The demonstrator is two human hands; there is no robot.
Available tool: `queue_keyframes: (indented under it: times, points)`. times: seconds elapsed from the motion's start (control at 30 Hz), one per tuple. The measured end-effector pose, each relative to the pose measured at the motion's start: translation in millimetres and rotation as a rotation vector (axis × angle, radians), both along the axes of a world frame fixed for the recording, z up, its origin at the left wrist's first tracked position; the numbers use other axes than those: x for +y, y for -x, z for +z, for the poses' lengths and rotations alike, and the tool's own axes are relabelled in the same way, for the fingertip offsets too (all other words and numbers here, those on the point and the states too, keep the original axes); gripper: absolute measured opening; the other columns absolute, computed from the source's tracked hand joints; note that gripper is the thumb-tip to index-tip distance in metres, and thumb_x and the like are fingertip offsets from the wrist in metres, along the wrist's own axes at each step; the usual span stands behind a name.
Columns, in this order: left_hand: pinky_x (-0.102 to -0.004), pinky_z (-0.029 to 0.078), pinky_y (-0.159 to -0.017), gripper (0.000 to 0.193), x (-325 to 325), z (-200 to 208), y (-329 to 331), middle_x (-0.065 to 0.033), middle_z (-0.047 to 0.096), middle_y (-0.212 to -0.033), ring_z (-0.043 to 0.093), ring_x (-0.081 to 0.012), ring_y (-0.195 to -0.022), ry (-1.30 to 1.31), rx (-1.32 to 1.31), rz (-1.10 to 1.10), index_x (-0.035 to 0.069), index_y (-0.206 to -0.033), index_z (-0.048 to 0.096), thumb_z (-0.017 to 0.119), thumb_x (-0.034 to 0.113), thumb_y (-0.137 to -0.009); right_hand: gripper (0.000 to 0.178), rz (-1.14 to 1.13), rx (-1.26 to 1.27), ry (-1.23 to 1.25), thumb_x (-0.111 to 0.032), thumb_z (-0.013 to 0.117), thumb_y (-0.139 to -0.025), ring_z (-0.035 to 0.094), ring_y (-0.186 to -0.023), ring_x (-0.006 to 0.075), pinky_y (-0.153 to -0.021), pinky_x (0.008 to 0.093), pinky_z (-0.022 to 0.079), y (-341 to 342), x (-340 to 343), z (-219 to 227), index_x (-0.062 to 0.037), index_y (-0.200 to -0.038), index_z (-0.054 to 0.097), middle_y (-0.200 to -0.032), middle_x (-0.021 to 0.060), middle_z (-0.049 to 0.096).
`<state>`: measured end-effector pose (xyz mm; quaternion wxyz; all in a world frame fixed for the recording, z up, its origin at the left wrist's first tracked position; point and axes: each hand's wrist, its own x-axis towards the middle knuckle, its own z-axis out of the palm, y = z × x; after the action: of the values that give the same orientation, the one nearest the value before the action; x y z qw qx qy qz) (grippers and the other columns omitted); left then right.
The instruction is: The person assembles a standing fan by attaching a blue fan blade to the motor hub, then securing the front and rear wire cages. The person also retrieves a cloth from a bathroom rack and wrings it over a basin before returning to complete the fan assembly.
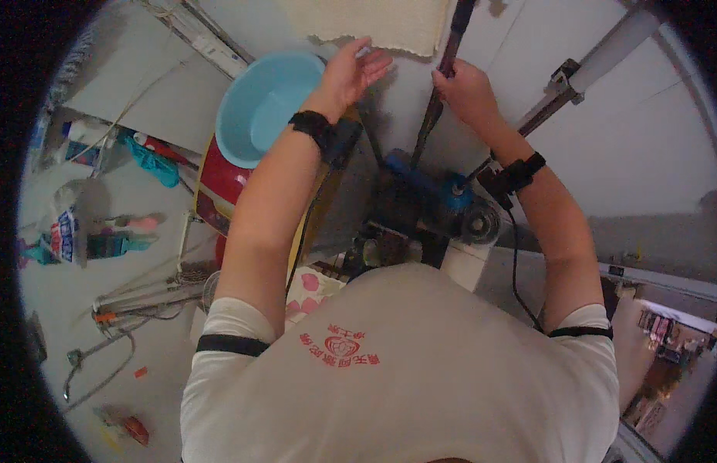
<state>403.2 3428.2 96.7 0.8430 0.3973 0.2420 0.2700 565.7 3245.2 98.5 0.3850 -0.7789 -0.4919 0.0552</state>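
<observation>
One left hand (354, 73), head view: open, fingers spread and palm partly turned up; nothing is seen in its grip. It is raised just beside the basin's right side.
One right hand (468, 94), head view: closed around the dark pole, thumb side toward the left hand.
Dark pole (453, 42): stands at a slant, touching the right hand; upper end runs out at the top edge, lower part goes down toward the blue and black equipment (420, 185). Contact at the foot cannot be told.
Light blue basin (269, 104): round, rim upward, above a red surface (222, 179) with a yellow edge; its contents cannot be made out.
Wrists: black straps with dark devices, left (316, 130) and right (520, 174); a black cable (516, 262) hangs from the right one.
Cream cloth (389, 23): at the top edge, near both hands, its lower edge uneven.
Left side: teal bag (154, 163) near the basin; floral cloth (312, 287) lower, close to the shirt (420, 363).
</observation>
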Motion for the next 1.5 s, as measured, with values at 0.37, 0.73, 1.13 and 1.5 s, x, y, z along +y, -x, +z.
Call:
queue_keyframes:
  times: [0.37,0.73,1.13,1.5]
  points:
    - [-0.0482,0.041,-0.109,0.062,33.8,-0.6,-14.2,-0.0178,0.043,-0.141,0.050,-0.0356,-0.126,0.121,-0.200,-0.163,0.000,-0.142,0.029,0.060,0.030,-0.098,0.032,-0.068,-0.059,-0.029,-0.031,0.063,-0.090,0.066,-0.085,0.0434,-0.077,0.0508,0.052,32.3,8.9,24.6,0.0004,-0.094,0.067,-0.086,0.0229,0.069]
    - [-0.0445,0.039,-0.113,0.048,33.3,15.6,-0.4,-0.0163,0.055,-0.141,0.053,-0.0313,-0.130,0.064,-0.421,-0.273,-0.002,-0.141,0.045,0.048,0.026,-0.103,0.028,-0.084,-0.165,0.014,-0.029,0.063,-0.091,0.066,-0.083,0.0441,-0.075,0.0523,0.052,42.8,18.3,36.1,-0.0003,-0.093,0.065,-0.086,0.0224,0.068]
    - [-0.0524,0.039,-0.113,0.050,38.9,69.4,65.0,-0.0184,0.052,-0.144,0.051,-0.0368,-0.131,0.147,-0.467,0.050,-0.001,-0.143,0.043,0.053,0.022,-0.099,0.037,-0.181,0.000,0.113,-0.033,0.072,-0.084,0.067,-0.090,0.0432,-0.079,0.0493,0.053,53.0,8.0,52.7,-0.0037,-0.105,0.066,-0.093,0.0211,0.071]
    - [-0.0383,0.057,-0.092,0.038,48.2,77.9,105.7,-0.0154,0.063,-0.130,0.064,-0.0283,-0.114,0.055,-0.275,0.141,-0.004,-0.128,0.055,0.055,0.023,-0.101,0.039,-0.327,0.022,-0.084,-0.028,0.077,-0.082,0.064,-0.076,0.0310,-0.072,0.0402,0.053,75.2,-6.2,46.7,-0.0034,-0.107,0.060,-0.092,0.0142,0.068]
